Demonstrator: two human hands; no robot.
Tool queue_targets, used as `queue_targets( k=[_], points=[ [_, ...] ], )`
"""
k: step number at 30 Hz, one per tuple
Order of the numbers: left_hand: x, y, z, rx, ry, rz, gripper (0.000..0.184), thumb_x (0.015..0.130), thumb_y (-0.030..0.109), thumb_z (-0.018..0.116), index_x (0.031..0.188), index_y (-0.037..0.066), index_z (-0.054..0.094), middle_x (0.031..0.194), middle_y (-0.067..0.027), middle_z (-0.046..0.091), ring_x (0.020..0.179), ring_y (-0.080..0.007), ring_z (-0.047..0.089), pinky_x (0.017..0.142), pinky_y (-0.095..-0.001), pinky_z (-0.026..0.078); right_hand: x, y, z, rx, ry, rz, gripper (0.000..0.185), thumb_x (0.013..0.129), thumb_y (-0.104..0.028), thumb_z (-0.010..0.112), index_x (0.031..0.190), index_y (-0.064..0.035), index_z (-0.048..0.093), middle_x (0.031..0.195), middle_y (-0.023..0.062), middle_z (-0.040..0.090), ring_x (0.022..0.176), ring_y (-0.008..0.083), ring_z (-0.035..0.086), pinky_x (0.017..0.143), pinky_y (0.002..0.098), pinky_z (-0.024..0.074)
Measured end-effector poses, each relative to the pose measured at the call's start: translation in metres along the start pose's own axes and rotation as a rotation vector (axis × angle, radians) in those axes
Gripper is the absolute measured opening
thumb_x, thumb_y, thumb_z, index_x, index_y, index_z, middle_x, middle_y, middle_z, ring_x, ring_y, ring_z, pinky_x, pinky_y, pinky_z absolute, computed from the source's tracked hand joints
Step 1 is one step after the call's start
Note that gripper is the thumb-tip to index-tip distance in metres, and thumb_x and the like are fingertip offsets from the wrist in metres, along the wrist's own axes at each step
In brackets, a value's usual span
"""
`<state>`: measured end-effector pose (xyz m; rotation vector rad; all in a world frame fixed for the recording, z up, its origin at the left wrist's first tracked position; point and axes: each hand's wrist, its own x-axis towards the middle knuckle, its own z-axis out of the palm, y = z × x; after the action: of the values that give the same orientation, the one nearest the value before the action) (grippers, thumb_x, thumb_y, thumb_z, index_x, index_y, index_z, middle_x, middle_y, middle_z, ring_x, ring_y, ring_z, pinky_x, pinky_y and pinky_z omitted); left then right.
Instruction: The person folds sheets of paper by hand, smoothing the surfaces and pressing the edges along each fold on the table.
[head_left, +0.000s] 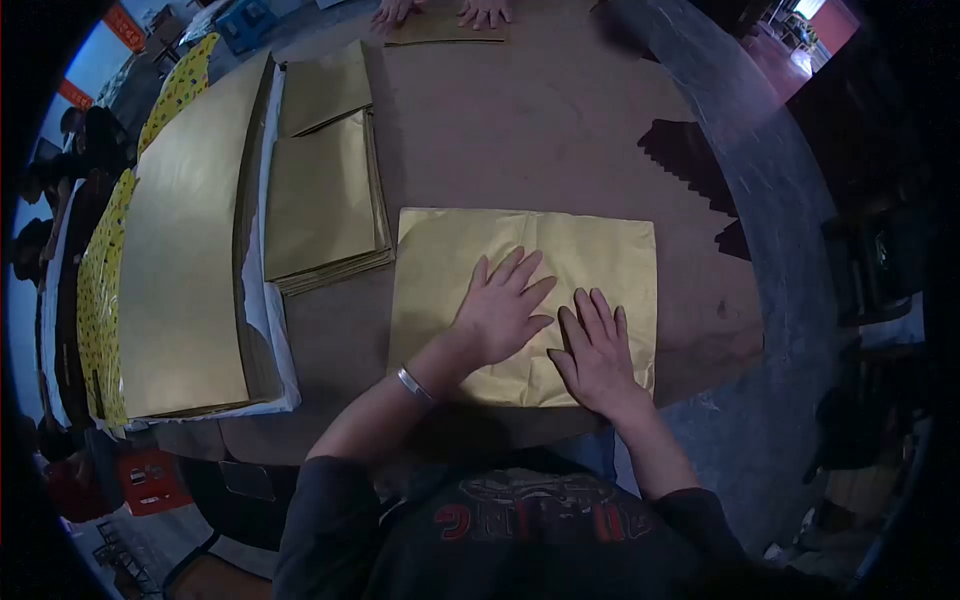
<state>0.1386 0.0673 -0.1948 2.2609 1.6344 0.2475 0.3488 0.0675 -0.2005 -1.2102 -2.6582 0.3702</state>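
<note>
A sheet of gold paper [440, 250] lies flat on the table in front of me, with creases running across its middle and lower part. My left hand [498, 310] rests on the sheet near its centre, fingers spread and palm down. Close beside it, my right hand [600, 360] presses on the lower right part of the sheet, its fingers stretched out and the thumb apart. Neither hand grips anything. Whether the sheet is a single layer or folded, I cannot tell.
Left of the sheet are a stack of gold paper [325, 205] and a tall pile of larger gold sheets [190, 250] in white wrapping. Across the brown table [520, 130], another person's hands [485, 14] rest on gold paper. Dark jagged-edged pieces [690, 160] lie at right.
</note>
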Motion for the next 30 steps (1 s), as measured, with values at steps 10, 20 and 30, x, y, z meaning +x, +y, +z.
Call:
queue_targets(
  k=[10,20,30],
  points=[
    [-0.016,-0.073,-0.006,0.196,0.343,-0.321,0.059,0.093,0.043,0.055,0.142,0.011,0.045,0.154,-0.0194,0.029,0.145,-0.0376,0.023,0.112,-0.0646,0.021,-0.002,0.002,0.0,0.019,-0.035,-0.006,0.057,0.091,-0.034,0.06,0.137,-0.0031,0.048,0.153,0.0202,0.031,0.144,0.039,0.023,0.114,0.0604,0.018],
    [-0.077,0.009,0.032,0.137,0.182,-0.118,0.062,0.087,0.038,0.059,0.144,0.018,0.043,0.156,-0.0131,0.029,0.145,-0.0343,0.024,0.109,-0.066,0.019,0.021,-0.058,0.023,0.241,0.124,-0.15,0.059,0.092,-0.035,0.059,0.137,0.0001,0.045,0.148,0.0245,0.035,0.14,0.0416,0.03,0.109,0.0607,0.0275],
    [-0.107,-0.008,0.015,0.192,0.15,-0.263,0.06,0.09,0.037,0.06,0.144,0.014,0.045,0.157,-0.0154,0.028,0.146,-0.0368,0.023,0.112,-0.0642,0.019,-0.03,0.003,0.009,-0.044,0.106,0.118,0.055,0.094,-0.034,0.052,0.137,0.001,0.047,0.151,0.0219,0.034,0.143,0.038,0.028,0.113,0.0575,0.0227]
  ],
)
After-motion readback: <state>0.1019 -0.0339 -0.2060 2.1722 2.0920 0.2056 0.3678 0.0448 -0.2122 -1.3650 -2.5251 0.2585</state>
